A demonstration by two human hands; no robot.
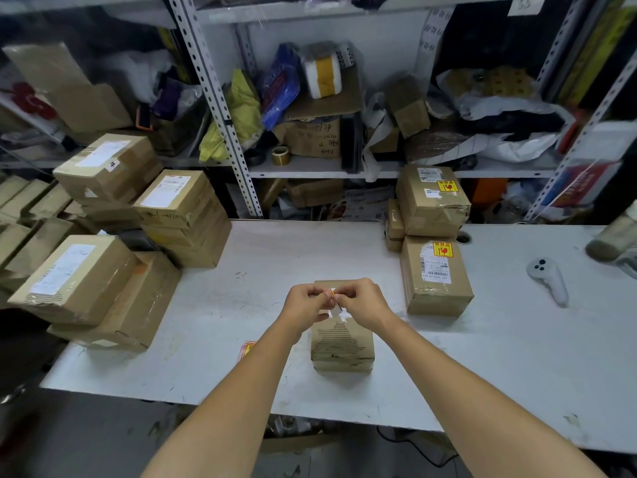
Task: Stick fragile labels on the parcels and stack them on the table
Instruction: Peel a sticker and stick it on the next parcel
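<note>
A small brown cardboard parcel point(342, 343) lies on the white table point(241, 305) in front of me. Just above its far end, my left hand point(306, 303) and my right hand point(358, 301) meet, both pinching a small red and yellow fragile label point(333, 293) between the fingertips. A white strip of backing paper point(336, 310) hangs below the label. A stack of spare fragile labels point(247, 349) peeks out left of my left forearm. Two parcels with labels on them stand at the right: a lower one point(436, 276) and an upper one point(432, 201).
Stacks of unlabelled brown parcels point(103, 257) crowd the table's left side and beyond. A white controller point(548, 279) lies at the right. Metal shelving point(220, 108) full of boxes, bags and tape rolls stands behind the table.
</note>
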